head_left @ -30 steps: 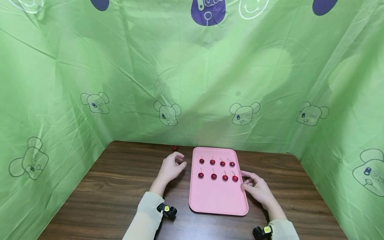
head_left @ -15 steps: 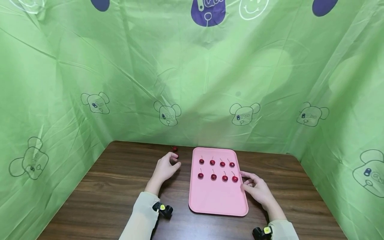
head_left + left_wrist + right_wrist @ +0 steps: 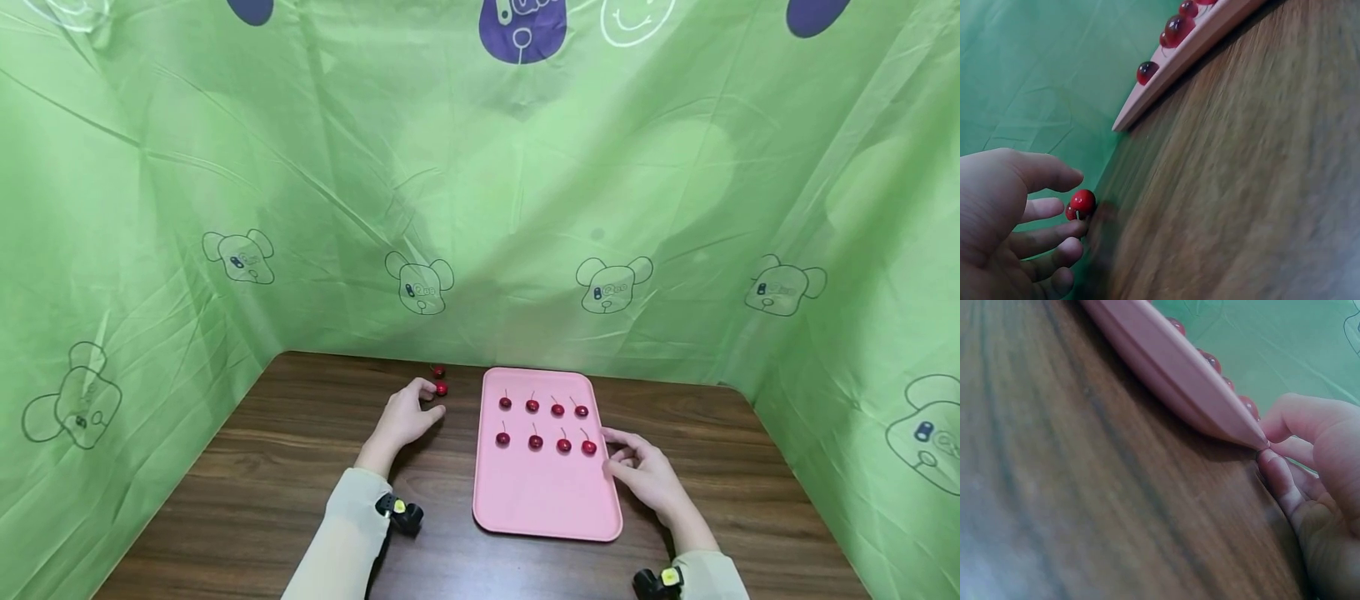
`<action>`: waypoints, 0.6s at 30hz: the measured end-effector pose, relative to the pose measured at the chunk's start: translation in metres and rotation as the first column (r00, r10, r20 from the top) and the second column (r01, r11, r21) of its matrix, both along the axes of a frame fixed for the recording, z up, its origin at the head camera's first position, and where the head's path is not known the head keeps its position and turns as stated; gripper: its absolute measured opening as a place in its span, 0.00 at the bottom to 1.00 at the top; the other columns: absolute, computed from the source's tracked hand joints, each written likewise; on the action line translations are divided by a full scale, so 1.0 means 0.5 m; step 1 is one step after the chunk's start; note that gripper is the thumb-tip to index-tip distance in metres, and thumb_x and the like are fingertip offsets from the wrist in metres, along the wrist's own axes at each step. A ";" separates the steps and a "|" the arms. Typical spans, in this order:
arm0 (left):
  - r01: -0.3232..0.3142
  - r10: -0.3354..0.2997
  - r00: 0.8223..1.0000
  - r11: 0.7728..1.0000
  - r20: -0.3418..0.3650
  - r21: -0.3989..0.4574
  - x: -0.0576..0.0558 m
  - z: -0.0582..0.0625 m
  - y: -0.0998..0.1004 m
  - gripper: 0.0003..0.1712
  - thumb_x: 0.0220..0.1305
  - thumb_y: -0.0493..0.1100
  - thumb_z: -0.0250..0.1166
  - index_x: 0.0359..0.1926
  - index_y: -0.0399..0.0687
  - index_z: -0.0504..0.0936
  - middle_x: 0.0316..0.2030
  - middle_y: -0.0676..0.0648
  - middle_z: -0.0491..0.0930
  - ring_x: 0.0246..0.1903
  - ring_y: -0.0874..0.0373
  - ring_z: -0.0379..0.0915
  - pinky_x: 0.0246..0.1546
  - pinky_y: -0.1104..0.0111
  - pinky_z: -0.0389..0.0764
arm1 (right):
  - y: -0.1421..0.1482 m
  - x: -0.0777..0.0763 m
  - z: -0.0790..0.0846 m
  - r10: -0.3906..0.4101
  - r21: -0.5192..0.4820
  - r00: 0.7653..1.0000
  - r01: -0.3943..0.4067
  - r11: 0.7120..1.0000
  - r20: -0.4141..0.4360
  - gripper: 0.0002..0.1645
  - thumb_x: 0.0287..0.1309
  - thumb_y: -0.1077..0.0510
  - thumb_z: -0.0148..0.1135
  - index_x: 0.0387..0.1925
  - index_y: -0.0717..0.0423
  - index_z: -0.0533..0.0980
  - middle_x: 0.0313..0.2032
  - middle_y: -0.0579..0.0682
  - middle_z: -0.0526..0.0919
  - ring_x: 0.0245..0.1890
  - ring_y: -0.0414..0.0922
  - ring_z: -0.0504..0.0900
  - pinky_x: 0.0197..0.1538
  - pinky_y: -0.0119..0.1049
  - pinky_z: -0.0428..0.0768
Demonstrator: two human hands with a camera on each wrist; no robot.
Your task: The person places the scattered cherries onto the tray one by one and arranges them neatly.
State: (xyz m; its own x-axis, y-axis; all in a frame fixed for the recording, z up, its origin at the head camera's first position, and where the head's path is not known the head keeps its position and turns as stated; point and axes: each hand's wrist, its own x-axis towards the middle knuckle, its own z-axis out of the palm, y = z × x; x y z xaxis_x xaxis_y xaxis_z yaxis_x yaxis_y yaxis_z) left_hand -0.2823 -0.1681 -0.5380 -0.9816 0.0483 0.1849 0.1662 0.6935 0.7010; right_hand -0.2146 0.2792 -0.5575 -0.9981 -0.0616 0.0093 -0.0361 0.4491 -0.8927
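In the head view, my left hand is left of the pink tray, its thumb and fingers spread apart. A red cherry lies at its fingertips; the left wrist view shows this cherry beyond the gap between thumb and fingers, not gripped. Another cherry sits just behind it, near the table's far edge. My right hand holds the tray's right edge, thumb and finger at the rim in the right wrist view. Two rows of stemmed cherries stand on the tray's far half.
The dark wooden table runs back to a green cloth printed with bear heads, which also closes off both sides. Each wrist wears a small black camera.
My left hand has drawn left, away from the tray, toward the loose cherries. The nearer cherry, hidden at first, now shows at its fingertips. My right hand stays at the tray.
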 end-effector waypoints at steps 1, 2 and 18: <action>-0.002 0.002 1.000 1.000 0.003 -0.005 -0.003 0.000 -0.002 0.21 0.65 0.43 0.76 0.56 0.41 0.83 0.49 0.41 0.90 0.55 0.37 0.84 0.59 0.44 0.80 | 0.000 0.000 0.000 0.000 0.001 1.000 0.000 1.000 -0.001 0.35 0.61 0.67 0.74 0.71 0.59 0.79 0.60 0.58 0.84 0.43 0.45 0.82 0.44 0.31 0.82; -0.003 0.003 1.000 1.000 0.004 -0.013 -0.005 0.001 -0.004 0.21 0.65 0.43 0.76 0.55 0.41 0.83 0.49 0.41 0.89 0.54 0.37 0.84 0.58 0.44 0.80 | 0.000 0.000 0.000 0.000 0.001 1.000 0.000 1.000 0.000 0.35 0.61 0.66 0.74 0.71 0.59 0.79 0.60 0.58 0.84 0.43 0.45 0.82 0.44 0.31 0.82; -0.003 0.000 0.999 0.997 -0.038 -0.072 -0.089 -0.072 -0.026 0.21 0.62 0.50 0.76 0.53 0.48 0.84 0.45 0.47 0.88 0.49 0.44 0.85 0.51 0.47 0.81 | 0.002 0.000 -0.003 0.017 0.005 1.000 -0.017 1.000 -0.025 0.36 0.61 0.67 0.75 0.71 0.58 0.79 0.61 0.58 0.85 0.43 0.43 0.82 0.44 0.31 0.81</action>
